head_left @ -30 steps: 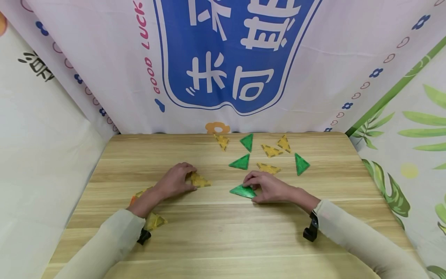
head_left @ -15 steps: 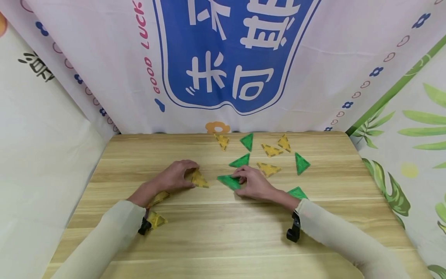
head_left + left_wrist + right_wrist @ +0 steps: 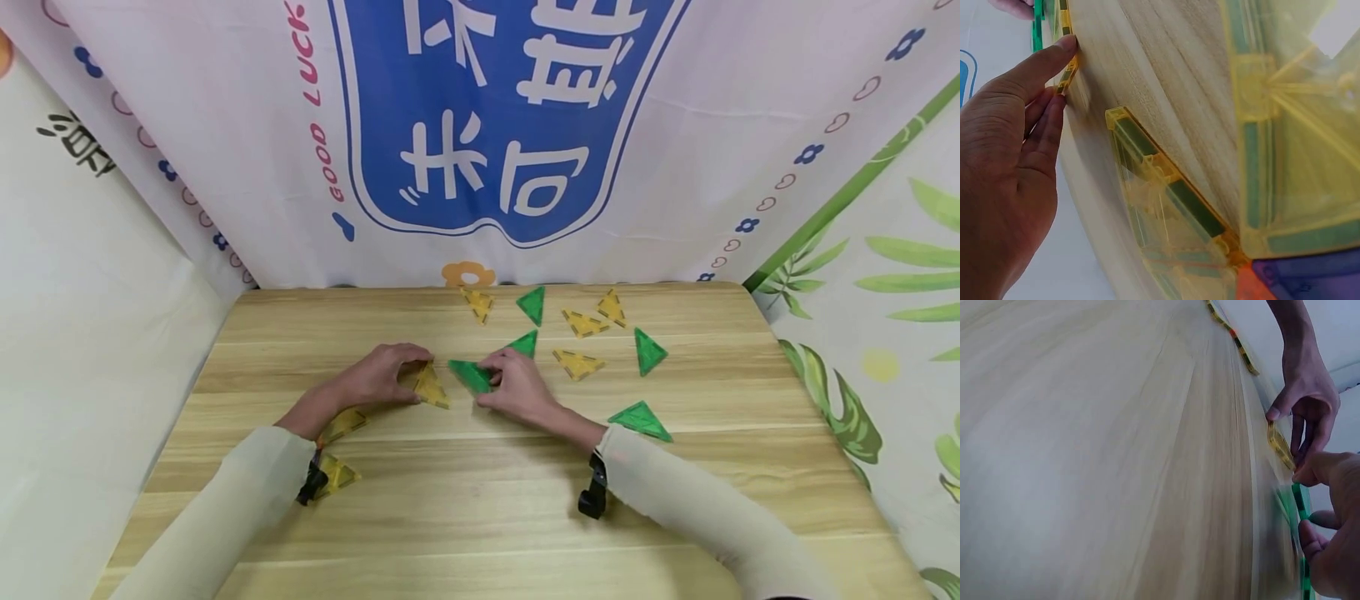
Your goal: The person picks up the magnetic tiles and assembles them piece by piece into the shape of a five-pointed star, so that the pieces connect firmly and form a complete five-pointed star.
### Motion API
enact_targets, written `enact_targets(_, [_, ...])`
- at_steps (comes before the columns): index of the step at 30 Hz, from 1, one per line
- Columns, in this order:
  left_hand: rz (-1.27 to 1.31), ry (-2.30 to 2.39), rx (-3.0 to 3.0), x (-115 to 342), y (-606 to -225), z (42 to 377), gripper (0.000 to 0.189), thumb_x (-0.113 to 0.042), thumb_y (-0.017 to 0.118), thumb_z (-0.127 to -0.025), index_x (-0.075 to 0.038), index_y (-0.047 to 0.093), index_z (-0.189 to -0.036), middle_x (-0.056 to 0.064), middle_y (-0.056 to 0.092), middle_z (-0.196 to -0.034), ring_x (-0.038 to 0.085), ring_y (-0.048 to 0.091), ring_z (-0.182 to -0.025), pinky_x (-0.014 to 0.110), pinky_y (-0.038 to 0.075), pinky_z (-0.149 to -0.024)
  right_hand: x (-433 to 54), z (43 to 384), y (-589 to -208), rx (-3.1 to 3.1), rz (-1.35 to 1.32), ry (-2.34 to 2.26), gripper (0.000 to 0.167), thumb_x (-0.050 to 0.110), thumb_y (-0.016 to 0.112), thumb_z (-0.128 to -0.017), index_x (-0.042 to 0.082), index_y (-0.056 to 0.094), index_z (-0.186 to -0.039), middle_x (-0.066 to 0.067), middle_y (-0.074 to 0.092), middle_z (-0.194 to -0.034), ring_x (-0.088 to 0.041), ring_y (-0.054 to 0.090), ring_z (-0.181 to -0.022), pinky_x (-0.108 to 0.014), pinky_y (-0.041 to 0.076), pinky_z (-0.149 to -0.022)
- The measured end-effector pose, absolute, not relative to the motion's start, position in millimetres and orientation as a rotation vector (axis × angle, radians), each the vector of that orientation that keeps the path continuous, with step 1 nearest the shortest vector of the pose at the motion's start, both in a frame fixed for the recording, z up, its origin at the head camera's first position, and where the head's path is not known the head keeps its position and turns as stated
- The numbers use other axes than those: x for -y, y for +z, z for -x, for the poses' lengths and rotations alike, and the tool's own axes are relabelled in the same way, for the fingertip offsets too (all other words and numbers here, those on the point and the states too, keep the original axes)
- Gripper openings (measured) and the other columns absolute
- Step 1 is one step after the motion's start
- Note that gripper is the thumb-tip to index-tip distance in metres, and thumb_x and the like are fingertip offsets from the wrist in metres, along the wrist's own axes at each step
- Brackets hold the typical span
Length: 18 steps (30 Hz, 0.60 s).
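Note:
My left hand (image 3: 381, 375) holds a yellow see-through triangular magnetic tile (image 3: 431, 388) by its edges, thumb on the near side. From the right, my right hand (image 3: 519, 390) pinches a green triangular magnetic tile (image 3: 468, 374), whose left point sits just beside the yellow one. In the right wrist view, the green tile (image 3: 1299, 500) stands close to the yellow tile (image 3: 1280, 445). Partly behind my left wrist lie more yellow tiles (image 3: 345, 424); the left wrist view shows a large yellow tile (image 3: 1310, 150), a purple piece (image 3: 1310, 275) and an orange piece (image 3: 1249, 284) together.
Several loose triangles lie at the back right of the wooden table (image 3: 480, 517), among them a yellow triangle (image 3: 577, 364) and a green triangle (image 3: 649, 351). Another green triangle (image 3: 642, 422) lies by my right sleeve. A printed curtain (image 3: 300, 250) hangs along the back edge.
My right hand has moved left with its green tile, up to the yellow one. A green triangle shows where the right forearm was. The left hand's yellow tile has turned slightly.

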<state>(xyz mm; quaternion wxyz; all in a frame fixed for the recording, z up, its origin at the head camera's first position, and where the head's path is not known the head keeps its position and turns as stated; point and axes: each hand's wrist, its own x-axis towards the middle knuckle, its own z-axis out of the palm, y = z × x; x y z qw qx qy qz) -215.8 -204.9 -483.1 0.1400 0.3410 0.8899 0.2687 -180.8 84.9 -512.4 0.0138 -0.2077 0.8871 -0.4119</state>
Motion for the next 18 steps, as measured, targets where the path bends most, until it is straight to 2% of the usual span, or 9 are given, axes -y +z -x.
enact_targets(10, [-0.997, 0.769, -2.565, 204.8, -483.7, 218.1, 0.072, -0.014, 0.093, -0.083, 0.005, 0.06, -0.144, 0.02, 0.063, -0.144, 0.037, 0.058, -0.136, 0.052, 0.048, -0.113, -57.8, 180.8, -510.0, -2.841, 0.638, -1.216, 0.046, 0.012, 0.089, -0.076, -0.003, 0.078, -0.118, -0.016, 0.069, -0.114, -0.02, 0.068, -0.089, -0.024, 0.057, -0.074])
enact_targets(18, [-1.021, 0.778, -2.56, 204.9, -485.1, 218.3, 0.071, -0.014, 0.093, -0.083, 0.004, 0.06, -0.144, 0.019, 0.064, -0.143, 0.037, 0.059, -0.134, 0.052, 0.049, -0.112, -43.3, 178.7, -510.6, -2.891, 0.621, -1.146, 0.047, 0.015, 0.092, -0.077, -0.003, 0.078, -0.118, -0.014, 0.07, -0.115, -0.024, 0.064, -0.102, -0.035, 0.056, -0.088])
